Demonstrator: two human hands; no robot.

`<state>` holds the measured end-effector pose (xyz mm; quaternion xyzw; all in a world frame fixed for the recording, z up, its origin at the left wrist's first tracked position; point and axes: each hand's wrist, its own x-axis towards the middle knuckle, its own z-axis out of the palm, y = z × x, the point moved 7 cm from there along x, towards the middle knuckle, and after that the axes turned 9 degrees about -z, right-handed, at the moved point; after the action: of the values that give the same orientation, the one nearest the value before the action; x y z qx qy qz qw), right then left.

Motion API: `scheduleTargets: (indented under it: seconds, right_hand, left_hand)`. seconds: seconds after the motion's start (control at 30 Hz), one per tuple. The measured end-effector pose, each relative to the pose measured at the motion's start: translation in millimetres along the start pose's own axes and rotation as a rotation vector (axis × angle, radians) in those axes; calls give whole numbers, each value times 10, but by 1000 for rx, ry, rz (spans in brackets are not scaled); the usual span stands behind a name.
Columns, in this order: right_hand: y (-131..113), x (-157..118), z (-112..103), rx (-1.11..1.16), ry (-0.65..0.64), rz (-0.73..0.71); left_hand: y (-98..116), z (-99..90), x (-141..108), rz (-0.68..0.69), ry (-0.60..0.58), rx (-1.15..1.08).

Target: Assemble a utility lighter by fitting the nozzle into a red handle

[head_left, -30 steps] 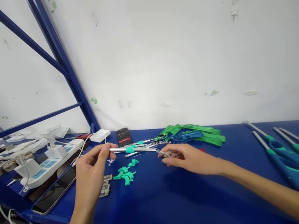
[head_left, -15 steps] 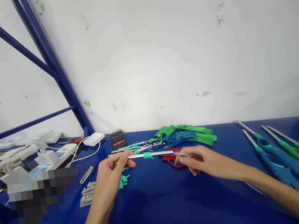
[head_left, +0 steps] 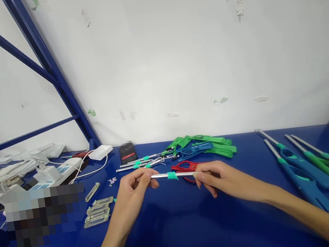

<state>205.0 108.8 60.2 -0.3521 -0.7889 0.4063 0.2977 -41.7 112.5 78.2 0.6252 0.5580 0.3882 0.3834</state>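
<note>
A thin metal lighter tube (head_left: 159,176) with a teal collar (head_left: 172,176) is held level above the table. My left hand (head_left: 133,191) pinches its left end between thumb and fingers. My right hand (head_left: 218,176) closes its fingertips around the right end, hiding whatever sticks out there. Just behind the tube lies a red plastic handle shell (head_left: 186,165), partly covered by my right hand. Beyond it are a blue handle shell (head_left: 195,150) and several green handle shells (head_left: 221,150). More metal tubes (head_left: 130,166) with teal collars and thin wires rest behind my left hand.
Clear plastic tanks (head_left: 97,216) and tiny pale parts (head_left: 112,182) lie left of my left hand. A phone (head_left: 128,153) sits near the wall. Power strip (head_left: 69,169), white chargers and cables crowd the left. Long lighters (head_left: 303,181) in blue, green and red lie at the right.
The tube has shifted slightly right and down with my left hand. My right fingers, earlier on a thin wire beyond the tube's right end, are now at that end itself.
</note>
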Motion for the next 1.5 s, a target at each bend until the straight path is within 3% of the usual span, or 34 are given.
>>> scheduleTargets:
  seconds: [0.27, 0.83, 1.5]
  right_hand:
    - [-19, -16, 17, 3, -1, -19]
    - [-20, -32, 291, -5, -93, 3]
    - [35, -20, 270, -100, -111, 2]
  left_hand:
    - [115, 354, -117, 4, -229, 116]
    - [302, 545, -320, 169, -232, 310]
    - [182, 415, -271, 131, -238, 452]
